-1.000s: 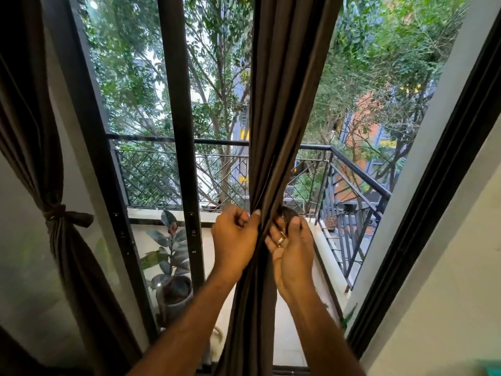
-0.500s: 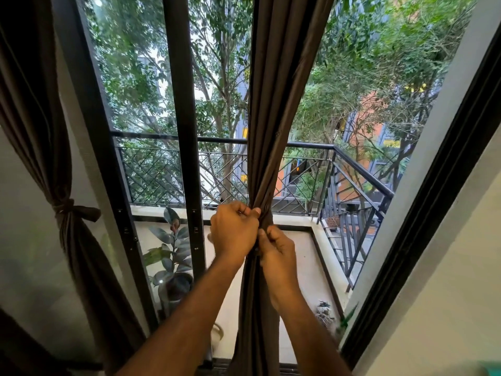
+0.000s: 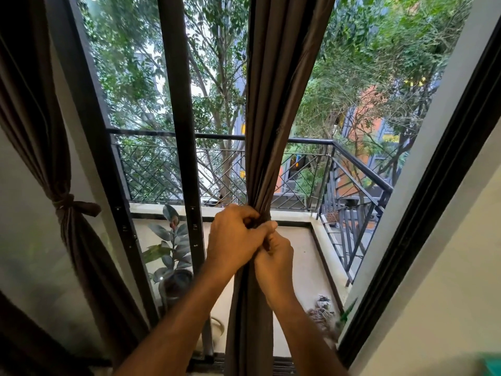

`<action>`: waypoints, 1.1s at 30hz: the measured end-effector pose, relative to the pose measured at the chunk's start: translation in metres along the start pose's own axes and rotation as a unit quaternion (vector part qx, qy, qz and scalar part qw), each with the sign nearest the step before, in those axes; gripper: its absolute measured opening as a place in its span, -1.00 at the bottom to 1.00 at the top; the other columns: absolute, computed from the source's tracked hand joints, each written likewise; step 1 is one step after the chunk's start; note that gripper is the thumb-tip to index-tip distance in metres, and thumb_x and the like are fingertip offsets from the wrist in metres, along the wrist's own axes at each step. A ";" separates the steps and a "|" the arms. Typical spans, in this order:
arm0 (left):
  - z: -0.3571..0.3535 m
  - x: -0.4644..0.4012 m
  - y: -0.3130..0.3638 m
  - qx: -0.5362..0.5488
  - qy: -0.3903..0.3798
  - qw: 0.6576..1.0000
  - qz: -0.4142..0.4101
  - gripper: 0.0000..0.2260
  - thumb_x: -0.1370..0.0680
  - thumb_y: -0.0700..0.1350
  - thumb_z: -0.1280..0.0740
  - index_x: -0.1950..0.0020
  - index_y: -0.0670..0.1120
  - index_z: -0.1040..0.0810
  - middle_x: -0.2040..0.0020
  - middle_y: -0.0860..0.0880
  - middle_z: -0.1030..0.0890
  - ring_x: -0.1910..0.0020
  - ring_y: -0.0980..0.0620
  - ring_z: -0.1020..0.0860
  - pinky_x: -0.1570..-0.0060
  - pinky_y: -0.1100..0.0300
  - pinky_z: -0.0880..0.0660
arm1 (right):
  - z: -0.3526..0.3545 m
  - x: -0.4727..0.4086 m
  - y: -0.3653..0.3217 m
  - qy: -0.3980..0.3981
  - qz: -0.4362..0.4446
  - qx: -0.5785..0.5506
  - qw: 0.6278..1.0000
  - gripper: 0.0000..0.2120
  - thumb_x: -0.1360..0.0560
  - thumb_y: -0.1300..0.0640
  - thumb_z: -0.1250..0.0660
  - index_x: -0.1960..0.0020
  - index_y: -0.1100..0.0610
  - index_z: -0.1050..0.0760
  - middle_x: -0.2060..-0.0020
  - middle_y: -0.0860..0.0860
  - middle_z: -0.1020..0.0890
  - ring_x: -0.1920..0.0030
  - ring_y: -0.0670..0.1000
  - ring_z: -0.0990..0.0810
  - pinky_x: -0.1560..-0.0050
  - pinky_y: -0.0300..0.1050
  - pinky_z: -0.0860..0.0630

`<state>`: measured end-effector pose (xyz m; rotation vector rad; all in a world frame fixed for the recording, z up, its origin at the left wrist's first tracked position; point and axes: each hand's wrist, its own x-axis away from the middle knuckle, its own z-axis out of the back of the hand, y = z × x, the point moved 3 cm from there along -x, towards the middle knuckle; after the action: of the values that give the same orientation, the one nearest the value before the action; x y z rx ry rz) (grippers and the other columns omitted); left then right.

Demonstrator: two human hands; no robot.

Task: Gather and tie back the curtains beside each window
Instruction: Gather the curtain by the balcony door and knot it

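A dark brown curtain (image 3: 273, 104) hangs gathered into a narrow bundle in front of the window's middle. My left hand (image 3: 235, 237) grips the bundle at its waist, fingers curled round the fabric. My right hand (image 3: 275, 263) sits just below and against it, fingers curled into the same fabric or its tie band; the band itself is hidden by my fingers. At the far left a second brown curtain (image 3: 40, 118) hangs gathered, held by a knotted tie (image 3: 71, 204).
Black window frame bars (image 3: 179, 131) stand left of the bundle and a slanted black frame (image 3: 423, 191) at right. Outside lie a balcony with a black railing (image 3: 360, 169), a potted plant (image 3: 172, 256) and trees. A pale wall (image 3: 447, 308) fills the lower right.
My right hand turned over and closed in under the left, and both hands squeezed together on the bundle. The view shifted slightly down and right.
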<state>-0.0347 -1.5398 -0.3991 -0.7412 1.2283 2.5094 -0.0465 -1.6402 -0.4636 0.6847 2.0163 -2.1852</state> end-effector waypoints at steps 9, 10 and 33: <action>0.010 -0.013 -0.030 0.054 -0.113 0.992 -0.004 -0.72 -0.64 -0.18 -0.32 0.22 0.11 -0.52 0.34 0.11 -0.57 0.40 0.14 -0.58 0.27 0.22 -0.46 | 0.016 -0.005 0.015 0.013 -0.017 -0.030 0.999 -0.91 -0.44 0.25 -0.57 0.18 0.10 -0.69 0.29 -0.01 -0.71 0.25 -0.06 -0.66 0.13 -0.13 -0.56; 0.011 -0.012 -0.028 0.055 -0.112 0.992 -0.029 -0.74 -0.64 -0.18 -0.33 0.20 0.11 -0.56 0.36 0.15 -0.58 0.39 0.20 -0.56 0.26 0.28 -0.46 | 0.018 -0.007 0.017 0.020 -0.019 -0.021 0.999 -0.88 -0.43 0.27 -0.57 0.20 0.10 -0.68 0.31 -0.01 -0.70 0.27 -0.06 -0.64 0.14 -0.11 -0.56; -0.012 0.011 -0.025 -0.039 0.006 0.984 -0.174 -0.74 -0.69 -0.03 -0.11 -0.01 -0.09 -0.55 0.13 0.03 -0.56 0.15 0.13 -0.43 0.09 0.35 -0.26 | 0.039 -0.029 -0.042 -0.020 0.366 0.236 0.900 -0.78 -0.60 0.23 -0.25 -0.15 0.18 -0.64 -0.01 0.04 -0.70 -0.01 0.05 -0.63 -0.03 0.10 -0.60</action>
<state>-0.0292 -1.5338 -0.4277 -0.9034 0.9143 2.2762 -0.0463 -1.6793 -0.4124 1.1901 0.9244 -2.1301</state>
